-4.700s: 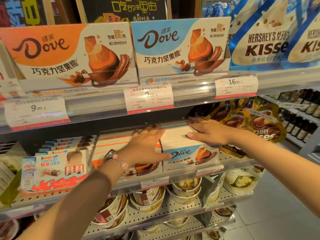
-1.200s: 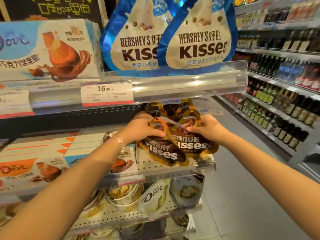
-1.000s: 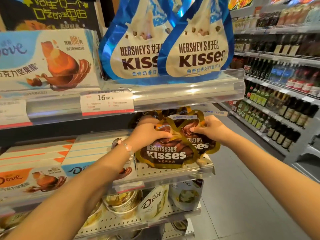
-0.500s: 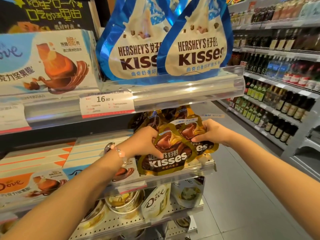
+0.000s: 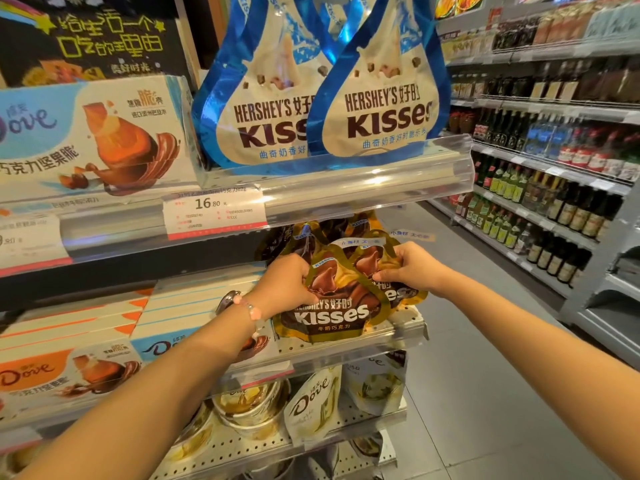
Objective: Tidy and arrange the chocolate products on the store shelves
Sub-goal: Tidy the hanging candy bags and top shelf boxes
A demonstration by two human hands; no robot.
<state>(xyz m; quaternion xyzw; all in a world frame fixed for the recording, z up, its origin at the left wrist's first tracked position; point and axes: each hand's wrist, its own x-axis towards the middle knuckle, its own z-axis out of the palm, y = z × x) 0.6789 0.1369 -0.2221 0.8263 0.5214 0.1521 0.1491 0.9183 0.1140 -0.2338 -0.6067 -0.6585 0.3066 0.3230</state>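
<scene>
We grip the front brown Kisses bag (image 5: 332, 299) with our left hand (image 5: 289, 284), fingers curled on its left edge; our right hand (image 5: 410, 268) pinches the second brown bag (image 5: 391, 271) just behind it, probably to square both upright. The bags stand on the middle shelf (image 5: 398, 332), right of the Dove boxes (image 5: 114, 344). Above them hang blue Kisses bags (image 5: 384, 109). Beyond, across the aisle, stand bottle shelves (image 5: 554, 188).

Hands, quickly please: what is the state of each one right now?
Left hand: closed, gripping the front gold Kisses bag at its left edge.
Right hand: closed, pinching the second gold Kisses bag behind it.
</scene>
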